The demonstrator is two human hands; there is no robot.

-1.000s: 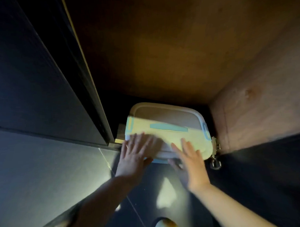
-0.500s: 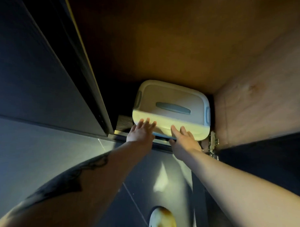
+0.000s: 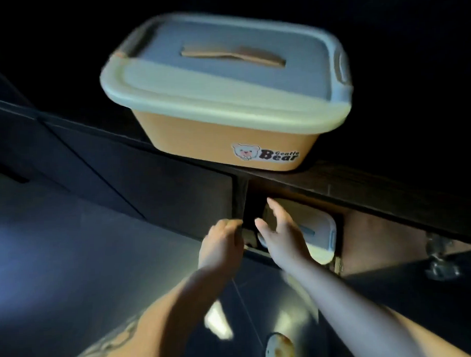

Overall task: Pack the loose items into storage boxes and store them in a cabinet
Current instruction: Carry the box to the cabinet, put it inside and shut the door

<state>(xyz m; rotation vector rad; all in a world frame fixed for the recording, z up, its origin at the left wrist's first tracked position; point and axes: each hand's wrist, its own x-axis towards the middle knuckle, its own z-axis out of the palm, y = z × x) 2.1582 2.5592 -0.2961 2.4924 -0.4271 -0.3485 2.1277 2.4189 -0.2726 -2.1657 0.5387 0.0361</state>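
A cream-lidded storage box with blue clips [image 3: 318, 238] sits inside the low cabinet opening, near its right wall. My right hand [image 3: 280, 231] hovers in front of its near left corner, fingers spread, holding nothing. My left hand [image 3: 221, 239] is curled at the left edge of the cabinet opening; whether it grips the edge is unclear. An orange storage box with a pale lid and a bear sticker [image 3: 223, 98] stands on the dark cabinet top [image 3: 376, 184], above the opening.
The wooden inside of the open cabinet door [image 3: 383, 242] with a metal hinge [image 3: 440, 262] stands to the right. Shut dark cabinet fronts [image 3: 149, 186] run to the left. The glossy grey floor [image 3: 72, 264] lies below, and a shoe tip [image 3: 279, 349] shows at the bottom.
The view has pulled back and up, revealing the orange box on top. Both hands have come off the cream-lidded box, which now rests deeper in the cabinet.
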